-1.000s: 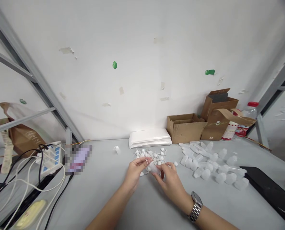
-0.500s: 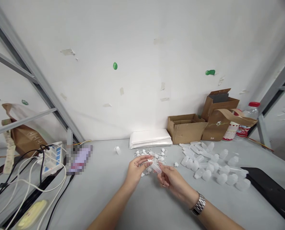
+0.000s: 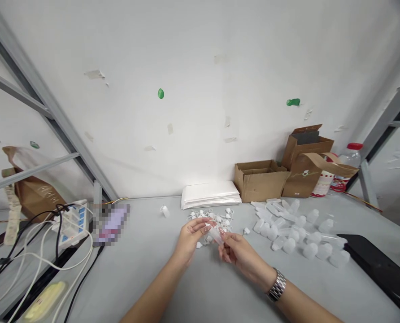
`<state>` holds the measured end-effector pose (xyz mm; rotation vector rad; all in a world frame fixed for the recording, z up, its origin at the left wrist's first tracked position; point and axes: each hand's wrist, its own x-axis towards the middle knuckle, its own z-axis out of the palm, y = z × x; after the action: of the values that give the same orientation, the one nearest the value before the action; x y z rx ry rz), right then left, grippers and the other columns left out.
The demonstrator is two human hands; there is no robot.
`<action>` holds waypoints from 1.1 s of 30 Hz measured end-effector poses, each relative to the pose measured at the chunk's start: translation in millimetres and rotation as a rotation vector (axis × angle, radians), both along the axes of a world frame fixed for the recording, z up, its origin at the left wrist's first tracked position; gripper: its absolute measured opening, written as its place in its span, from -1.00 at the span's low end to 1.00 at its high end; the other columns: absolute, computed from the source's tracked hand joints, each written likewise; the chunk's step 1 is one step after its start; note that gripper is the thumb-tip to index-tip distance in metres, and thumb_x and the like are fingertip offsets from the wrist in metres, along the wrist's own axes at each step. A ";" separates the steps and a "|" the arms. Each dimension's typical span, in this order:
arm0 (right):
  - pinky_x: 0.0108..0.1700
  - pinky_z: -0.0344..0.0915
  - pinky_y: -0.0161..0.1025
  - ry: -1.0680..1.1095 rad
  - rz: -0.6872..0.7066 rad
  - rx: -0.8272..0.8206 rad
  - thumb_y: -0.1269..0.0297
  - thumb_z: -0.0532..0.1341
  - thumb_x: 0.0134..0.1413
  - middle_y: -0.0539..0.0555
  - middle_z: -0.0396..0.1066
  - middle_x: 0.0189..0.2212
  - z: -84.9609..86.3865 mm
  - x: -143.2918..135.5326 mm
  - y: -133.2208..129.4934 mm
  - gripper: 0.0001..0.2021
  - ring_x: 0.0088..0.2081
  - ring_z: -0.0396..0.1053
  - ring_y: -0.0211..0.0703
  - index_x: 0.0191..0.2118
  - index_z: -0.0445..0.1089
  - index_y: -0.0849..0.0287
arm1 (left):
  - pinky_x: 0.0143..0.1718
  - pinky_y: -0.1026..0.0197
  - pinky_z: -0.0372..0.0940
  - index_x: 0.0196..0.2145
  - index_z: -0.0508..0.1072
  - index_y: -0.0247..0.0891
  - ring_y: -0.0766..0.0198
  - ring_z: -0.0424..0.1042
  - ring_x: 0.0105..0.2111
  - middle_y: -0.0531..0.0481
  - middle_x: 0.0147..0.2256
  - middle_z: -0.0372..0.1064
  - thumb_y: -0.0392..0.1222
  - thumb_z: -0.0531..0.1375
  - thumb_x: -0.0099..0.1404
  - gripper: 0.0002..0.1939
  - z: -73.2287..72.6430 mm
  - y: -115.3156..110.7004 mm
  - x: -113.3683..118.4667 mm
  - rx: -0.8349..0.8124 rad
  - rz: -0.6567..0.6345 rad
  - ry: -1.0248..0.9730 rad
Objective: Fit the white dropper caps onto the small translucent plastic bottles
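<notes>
A small translucent bottle (image 3: 215, 235) is held between both hands above the grey table. My left hand (image 3: 190, 234) pinches its upper left end, where a white cap shows partly between the fingertips. My right hand (image 3: 235, 249), with a metal watch on the wrist, grips the lower right end of the bottle. Just behind the hands lies a pile of small white caps (image 3: 227, 216), partly hidden by the fingers. One single cap (image 3: 246, 230) sits right of the pile. Several translucent bottles (image 3: 289, 245) are heaped on the right. Another small bottle (image 3: 165, 211) with its cap lies left of the pile.
A white stack of flat packs (image 3: 210, 195) lies against the wall beside an open cardboard box (image 3: 262, 184) and a brown bag (image 3: 299, 177). A black object (image 3: 380, 269) is at the right. A power strip (image 3: 72, 224), cables and a yellow item (image 3: 45, 301) are at the left.
My right fingers have shifted slightly up and left along the bottle, covering more of it. The left hand keeps nearly the same pinch.
</notes>
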<state>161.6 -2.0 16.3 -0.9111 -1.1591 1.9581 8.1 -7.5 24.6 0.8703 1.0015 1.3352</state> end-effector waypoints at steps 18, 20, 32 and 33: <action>-0.46 0.16 -0.30 -0.135 -0.063 0.318 -0.13 0.15 -0.13 -0.04 0.31 -0.64 5.4 -3.1 -1.3 -0.58 -0.61 0.21 -0.31 -0.55 0.22 0.18 | -0.17 0.22 0.19 -0.35 0.43 -0.32 0.28 0.38 -0.31 -0.06 -0.33 0.42 -0.20 0.30 -0.01 -0.76 3.7 -4.9 7.5 0.018 -0.114 -0.227; -0.46 0.17 -0.29 -0.131 -0.073 0.324 -0.12 0.16 -0.13 -0.04 0.31 -0.63 4.1 -4.1 -1.9 -0.59 -0.61 0.22 -0.31 -0.53 0.22 0.18 | -0.21 0.23 0.20 -0.38 0.43 -0.33 0.30 0.38 -0.34 -0.07 -0.35 0.42 -0.15 0.27 0.04 -0.79 4.2 -4.8 6.8 0.016 -0.107 -0.219; -0.47 0.17 -0.31 -0.224 -0.158 0.403 -0.07 0.15 -0.07 -0.06 0.26 -0.61 1.4 -4.1 -5.9 -0.64 -0.58 0.21 -0.30 -0.47 0.24 0.18 | -0.17 0.19 0.22 -0.36 0.41 -0.27 0.17 0.38 -0.19 -0.06 -0.31 0.44 -0.24 0.31 -0.04 -0.76 9.2 -8.4 6.6 0.071 -0.091 -0.008; -0.46 0.18 -0.31 -0.222 -0.163 0.413 -0.06 0.15 -0.06 -0.06 0.27 -0.60 0.6 -4.3 -6.0 -0.65 -0.57 0.22 -0.29 -0.47 0.24 0.18 | -0.15 0.19 0.21 -0.36 0.41 -0.27 0.17 0.38 -0.17 -0.06 -0.30 0.44 -0.22 0.31 -0.03 -0.76 10.0 -9.1 7.5 0.066 -0.076 -0.022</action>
<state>157.4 -8.0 16.9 -0.9776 -1.4946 1.4390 15.5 -16.6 34.6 0.9333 0.9031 1.3167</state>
